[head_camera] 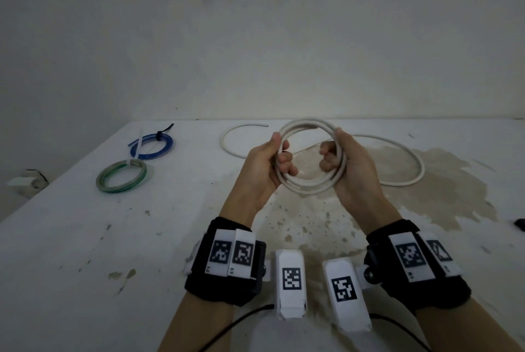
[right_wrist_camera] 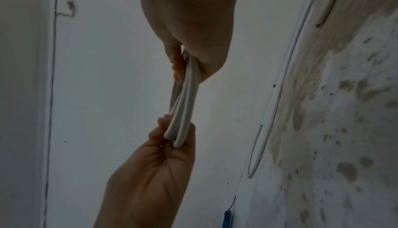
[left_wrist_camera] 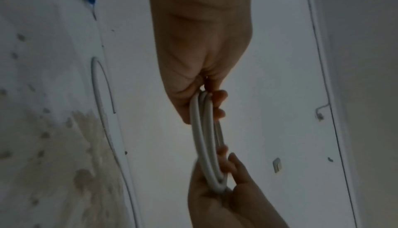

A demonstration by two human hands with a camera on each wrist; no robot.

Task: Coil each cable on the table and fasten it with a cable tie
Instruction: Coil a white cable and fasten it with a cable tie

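At the far left of the tabletop (head_camera: 85, 238) lie two finished coils: a blue coil (head_camera: 152, 146) with a black tie, and nearer, a green coil (head_camera: 121, 176) bound with a pale tie, set aside presumably to keep the working area free. Right of them, the left hand (head_camera: 262, 170) curls its fingers round the left side of the white cable coil (head_camera: 311, 157), held up above the tabletop at centre. The right hand (head_camera: 350, 170) wraps the coil's right side likewise; both grips are closed on the loops, probably so that the springy turns stay stacked and round. The wrist views show several turns bunched together between the hands. Behind and to the right, the uncoiled length of the white cable (head_camera: 397, 158) lies in loose curves, so winding looks unfinished. No tie is on this coil yet.
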